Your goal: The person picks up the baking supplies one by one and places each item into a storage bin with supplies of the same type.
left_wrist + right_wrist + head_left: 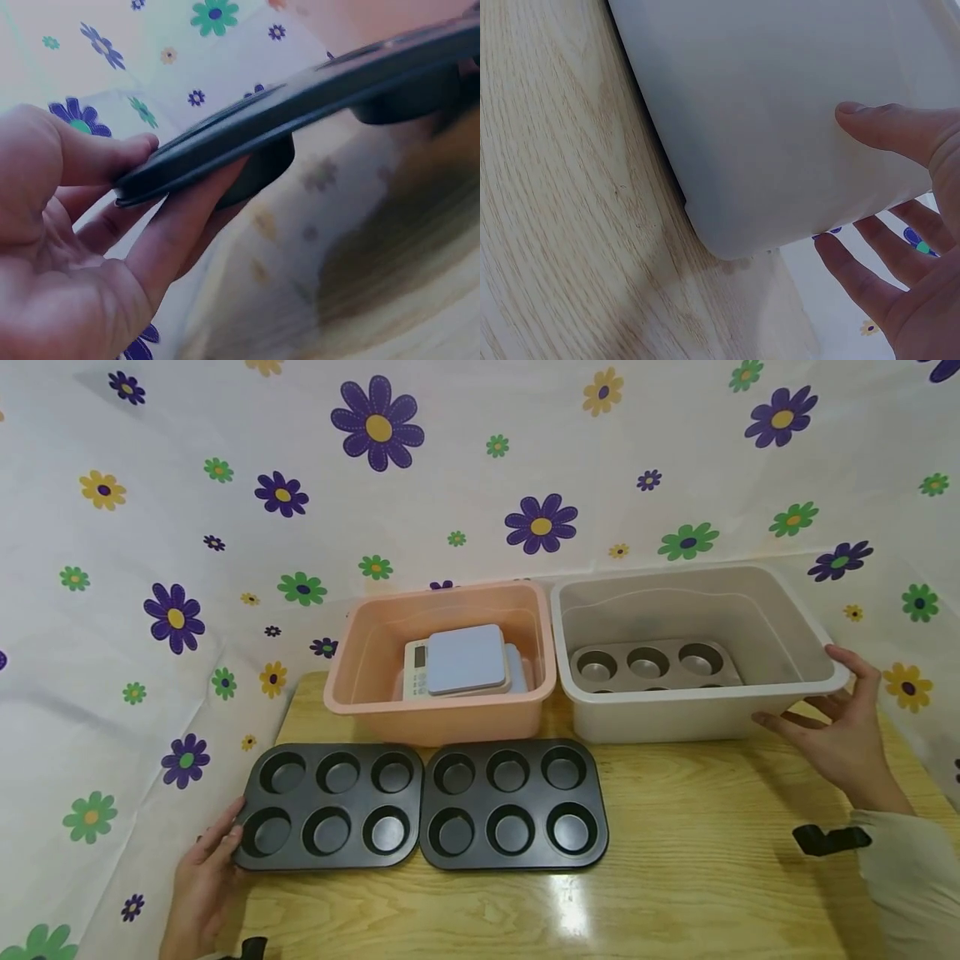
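My left hand grips the left edge of a black muffin pan, thumb on top and fingers underneath. In the left wrist view this pan is tilted, its cups showing beneath the rim. A second black muffin pan lies against its right side. At the front right corner of a white plastic bin, my right hand holds on, with the thumb against the front wall and the other fingers along the right side. Inside that bin lies a beige muffin pan, its near part hidden by the front wall.
Left of the white bin stands a peach plastic bin holding a kitchen scale with a pale blue top. Everything rests on a wooden table. Flower-printed cloth hangs behind and at the sides.
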Tool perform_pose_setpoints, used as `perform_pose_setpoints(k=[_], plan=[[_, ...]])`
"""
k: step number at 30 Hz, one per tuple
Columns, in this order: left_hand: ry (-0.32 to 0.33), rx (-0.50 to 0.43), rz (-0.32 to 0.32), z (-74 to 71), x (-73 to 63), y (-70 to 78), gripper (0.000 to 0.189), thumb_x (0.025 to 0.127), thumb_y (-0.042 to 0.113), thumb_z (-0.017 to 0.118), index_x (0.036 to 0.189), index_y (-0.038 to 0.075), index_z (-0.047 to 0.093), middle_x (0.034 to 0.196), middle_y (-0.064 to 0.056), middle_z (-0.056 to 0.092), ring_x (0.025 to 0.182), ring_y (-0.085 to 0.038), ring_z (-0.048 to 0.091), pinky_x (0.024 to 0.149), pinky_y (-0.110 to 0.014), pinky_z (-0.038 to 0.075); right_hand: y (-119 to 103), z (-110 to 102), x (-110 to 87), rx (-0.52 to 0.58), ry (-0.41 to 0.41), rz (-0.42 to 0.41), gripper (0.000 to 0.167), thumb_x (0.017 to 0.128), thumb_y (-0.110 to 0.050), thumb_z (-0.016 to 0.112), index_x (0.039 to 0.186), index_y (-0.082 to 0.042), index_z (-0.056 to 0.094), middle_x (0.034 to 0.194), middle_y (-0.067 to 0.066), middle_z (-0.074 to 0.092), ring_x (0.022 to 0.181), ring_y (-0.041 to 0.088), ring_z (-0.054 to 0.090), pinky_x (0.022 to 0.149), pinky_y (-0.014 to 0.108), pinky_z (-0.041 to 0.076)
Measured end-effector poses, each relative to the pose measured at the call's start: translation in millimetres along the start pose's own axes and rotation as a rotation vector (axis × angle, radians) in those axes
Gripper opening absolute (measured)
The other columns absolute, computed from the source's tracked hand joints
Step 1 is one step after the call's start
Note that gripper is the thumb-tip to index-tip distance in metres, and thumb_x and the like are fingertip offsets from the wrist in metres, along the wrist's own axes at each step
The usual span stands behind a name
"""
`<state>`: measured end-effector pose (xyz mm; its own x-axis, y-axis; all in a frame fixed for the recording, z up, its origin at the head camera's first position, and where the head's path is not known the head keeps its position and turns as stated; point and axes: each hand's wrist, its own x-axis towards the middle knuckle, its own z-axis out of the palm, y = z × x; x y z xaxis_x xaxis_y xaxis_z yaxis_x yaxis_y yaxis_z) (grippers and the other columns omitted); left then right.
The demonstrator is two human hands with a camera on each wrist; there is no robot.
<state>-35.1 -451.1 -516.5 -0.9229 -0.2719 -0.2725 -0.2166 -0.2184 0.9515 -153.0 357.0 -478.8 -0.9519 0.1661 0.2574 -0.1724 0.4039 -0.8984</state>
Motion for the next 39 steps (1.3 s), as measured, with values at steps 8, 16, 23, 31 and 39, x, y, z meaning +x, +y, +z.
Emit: perform_pose_setpoints(k=[8,16,23,31,39], plan=[[0.004,-0.060,0.009,3.1,-14.1,16.9,0.047,0.113,0.012,0.059,0.158,0.025,0.055,0.132,0.031,0.069,0.108,0.004,0.068,0.076,-0.016,0.059,0.7,2.2,0.3,0.171,0.006,0.003,0.119,0.081,0.029,0.075,0.166,-0.032,0.019,0.142,-0.016,0.047,0.109,-0.008,0.064,0.077,0.005,0.058],[-0.099,-0.128,0.076,6.5,-27.2,23.2,0.047,0.114,0.005,0.053,0.157,0.021,0.058,0.138,0.024,0.072,0.111,0.000,0.072,0.074,-0.018,0.061,2.6,3.6,0.3,0.161,0.015,-0.013,0.119,0.080,0.030,0.075,0.166,-0.031,0.019,0.144,-0.016,0.047,0.110,-0.007,0.064,0.078,0.005,0.058],[-0.267,-0.324,0.153,6.1,-34.3,29.8,0.050,0.116,-0.004,0.037,0.159,0.014,0.055,0.146,0.014,0.071,0.124,-0.007,0.075,0.092,-0.021,0.065,3.3,3.4,0.7,0.048,0.019,-0.026,0.122,0.080,0.028,0.077,0.168,-0.031,0.017,0.146,-0.018,0.044,0.112,-0.008,0.062,0.081,0.004,0.057],[-0.336,-0.422,0.176,14.5,-43.4,46.5,0.051,0.116,-0.005,0.033,0.159,0.011,0.056,0.149,0.006,0.071,0.127,-0.019,0.076,0.100,-0.037,0.062,4.3,3.8,0.0,0.057,0.018,-0.025,0.122,0.081,0.028,0.077,0.168,-0.032,0.017,0.147,-0.018,0.045,0.113,-0.008,0.062,0.081,0.004,0.057],[-0.389,-0.509,0.160,30.1,-47.7,57.5,0.052,0.115,-0.006,0.032,0.161,0.008,0.053,0.153,0.001,0.069,0.133,-0.022,0.073,0.105,-0.040,0.059,4.2,4.1,-0.4,0.120,0.020,-0.016,0.121,0.081,0.029,0.076,0.167,-0.032,0.018,0.146,-0.017,0.047,0.112,-0.007,0.063,0.078,0.005,0.058]])
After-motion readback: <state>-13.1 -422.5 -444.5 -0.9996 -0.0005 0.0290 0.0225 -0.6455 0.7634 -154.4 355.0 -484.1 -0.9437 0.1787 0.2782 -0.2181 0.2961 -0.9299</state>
